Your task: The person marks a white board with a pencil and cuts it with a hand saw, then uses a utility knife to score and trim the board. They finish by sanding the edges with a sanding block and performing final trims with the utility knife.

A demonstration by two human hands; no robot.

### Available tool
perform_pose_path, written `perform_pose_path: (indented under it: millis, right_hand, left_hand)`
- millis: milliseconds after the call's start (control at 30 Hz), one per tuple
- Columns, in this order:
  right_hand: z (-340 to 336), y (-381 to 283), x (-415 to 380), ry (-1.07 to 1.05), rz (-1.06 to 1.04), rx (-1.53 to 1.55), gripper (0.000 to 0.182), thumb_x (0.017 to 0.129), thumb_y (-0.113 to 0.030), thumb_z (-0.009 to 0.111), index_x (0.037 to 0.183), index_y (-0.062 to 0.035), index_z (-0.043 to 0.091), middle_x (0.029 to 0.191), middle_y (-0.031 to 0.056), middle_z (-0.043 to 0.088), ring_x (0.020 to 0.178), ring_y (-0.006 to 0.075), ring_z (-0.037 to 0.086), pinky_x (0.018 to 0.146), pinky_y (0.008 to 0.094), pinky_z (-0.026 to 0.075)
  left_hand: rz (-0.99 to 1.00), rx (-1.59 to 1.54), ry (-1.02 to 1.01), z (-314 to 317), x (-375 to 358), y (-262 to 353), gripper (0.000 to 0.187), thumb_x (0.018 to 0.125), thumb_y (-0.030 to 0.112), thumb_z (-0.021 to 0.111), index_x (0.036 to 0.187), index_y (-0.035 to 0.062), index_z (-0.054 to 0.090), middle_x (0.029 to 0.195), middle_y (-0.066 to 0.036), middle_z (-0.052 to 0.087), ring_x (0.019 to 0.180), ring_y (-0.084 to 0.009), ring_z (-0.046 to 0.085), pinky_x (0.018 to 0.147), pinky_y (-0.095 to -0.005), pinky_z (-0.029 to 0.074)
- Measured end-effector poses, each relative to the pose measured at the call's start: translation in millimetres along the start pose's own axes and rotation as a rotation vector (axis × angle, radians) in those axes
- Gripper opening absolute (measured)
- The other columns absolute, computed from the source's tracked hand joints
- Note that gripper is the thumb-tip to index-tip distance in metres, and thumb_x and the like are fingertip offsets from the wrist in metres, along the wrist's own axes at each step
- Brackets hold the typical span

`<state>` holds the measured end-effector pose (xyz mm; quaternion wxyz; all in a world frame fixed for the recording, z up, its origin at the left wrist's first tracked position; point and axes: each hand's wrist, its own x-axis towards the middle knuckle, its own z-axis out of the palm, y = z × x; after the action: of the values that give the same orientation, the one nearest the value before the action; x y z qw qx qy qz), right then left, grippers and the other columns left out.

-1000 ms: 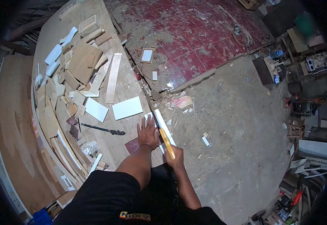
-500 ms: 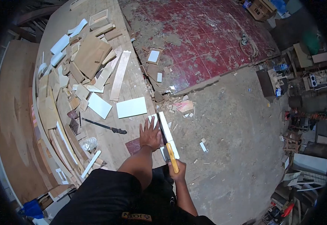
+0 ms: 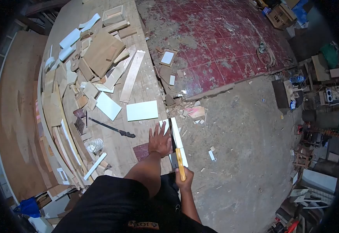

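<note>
My left hand (image 3: 160,142) lies flat with its fingers spread, pressing on a white board (image 3: 163,124) at the bench's right edge. My right hand (image 3: 185,179) is closed round the yellow handle of a hand saw (image 3: 180,163). The dark saw blade runs forward along the bench edge, just right of my left hand. A narrow white strip (image 3: 176,130) lies along the blade's right side, over the edge. How deep the blade sits in the board is hidden. A maroon piece (image 3: 141,152) lies under my left wrist.
On the wooden bench (image 3: 117,155) are a white panel (image 3: 142,111), another white panel (image 3: 108,106), a long black tool (image 3: 113,128), a clear plastic roll (image 3: 95,145) and a heap of wood offcuts (image 3: 101,54). Scraps litter the concrete floor (image 3: 239,155). Clutter lines the right side.
The whole view has shifted slightly, so the bench and its things appear farther right. My left hand stays on the board, and my right hand keeps its hold on the saw.
</note>
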<state>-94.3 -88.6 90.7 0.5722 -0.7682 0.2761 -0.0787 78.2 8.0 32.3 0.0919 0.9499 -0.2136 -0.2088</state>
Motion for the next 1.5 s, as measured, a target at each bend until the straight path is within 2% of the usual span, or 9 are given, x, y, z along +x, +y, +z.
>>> perform_pose_path:
  millis: [400,467,600,700,767,1133,1300,1367,1500]
  right_hand:
    - [-4,12,-1,-0.025,-0.002,0.011,0.021,0.09,-0.013,0.066,0.073,-0.0034,0.058,0.059,0.0007,0.052,0.055,0.0083,0.05,0.052,0.0292,0.042]
    - [-7,17,-1,-0.065,0.025,-0.015,0.015,0.088,-0.015,0.069,0.079,-0.0025,0.065,0.062,0.016,0.063,0.056,0.0321,0.067,0.056,0.0402,0.052]
    - [-6,20,20,-0.084,-0.023,-0.117,0.017,0.088,-0.016,0.068,0.079,-0.0023,0.064,0.062,0.0165,0.062,0.057,0.0323,0.067,0.056,0.0408,0.052]
    - [5,18,45,-0.105,-0.061,-0.034,0.016,0.088,-0.015,0.068,0.079,-0.0025,0.063,0.061,0.0167,0.06,0.055,0.0303,0.066,0.055,0.0401,0.051]
    - [14,22,52,-0.033,-0.088,0.059,0.02,0.09,-0.012,0.066,0.075,-0.0014,0.06,0.059,0.0052,0.054,0.054,0.012,0.052,0.052,0.033,0.043]
    - [-23,1,-13,-0.027,-0.06,-0.014,0.023,0.092,-0.015,0.068,0.075,-0.002,0.059,0.059,0.0034,0.053,0.054,0.0103,0.052,0.051,0.0302,0.043]
    - [-18,4,-2,-0.037,0.004,-0.034,0.014,0.089,-0.012,0.068,0.083,-0.0002,0.065,0.063,0.0164,0.061,0.054,0.0258,0.064,0.055,0.0364,0.05]
    - [-2,3,31,-0.039,-0.077,-0.013,0.022,0.09,-0.012,0.068,0.073,-0.0019,0.058,0.058,0.0046,0.051,0.053,0.0104,0.05,0.051,0.031,0.042]
    - [23,16,66,-0.033,-0.153,0.047,0.024,0.09,-0.012,0.068,0.071,-0.0024,0.056,0.057,0.0048,0.051,0.052,0.0107,0.049,0.05,0.0316,0.041]
  left_hand:
    - [0.019,-0.03,0.019,-4,-3,1,0.057,0.098,0.038,0.045,0.153,0.0209,0.045,0.169,-0.008,0.021,0.156,-0.0364,0.013,0.123,-0.062,0.01]
    - [0.018,-0.025,0.024,-1,-3,1,0.057,0.099,0.038,0.045,0.152,0.0207,0.046,0.169,-0.008,0.021,0.156,-0.0364,0.014,0.123,-0.062,0.01]
    - [0.014,-0.02,0.037,3,-3,0,0.056,0.098,0.039,0.045,0.151,0.021,0.047,0.168,-0.008,0.022,0.156,-0.0356,0.014,0.124,-0.0616,0.01]
    - [0.012,-0.019,0.045,3,-3,1,0.056,0.098,0.039,0.046,0.151,0.0214,0.047,0.169,-0.007,0.022,0.156,-0.0349,0.014,0.123,-0.0614,0.011]
    - [0.016,-0.018,0.039,1,-2,0,0.056,0.098,0.039,0.046,0.151,0.0214,0.048,0.169,-0.007,0.022,0.156,-0.0345,0.014,0.123,-0.0613,0.011]
    - [0.012,-0.017,0.035,0,-2,1,0.057,0.097,0.037,0.048,0.151,0.0201,0.048,0.168,-0.007,0.023,0.156,-0.0341,0.016,0.123,-0.0615,0.012]
    - [0.016,-0.056,0.069,3,-1,-1,0.056,0.097,0.037,0.048,0.151,0.0197,0.048,0.168,-0.006,0.023,0.156,-0.034,0.016,0.123,-0.0619,0.012]
    - [0.011,-0.057,0.063,3,-2,-2,0.056,0.097,0.037,0.048,0.151,0.0195,0.048,0.168,-0.006,0.024,0.155,-0.034,0.016,0.123,-0.062,0.012]
    - [0.011,-0.021,0.038,3,-2,-1,0.056,0.097,0.037,0.048,0.151,0.0185,0.048,0.168,-0.006,0.022,0.156,-0.034,0.016,0.123,-0.0618,0.012]
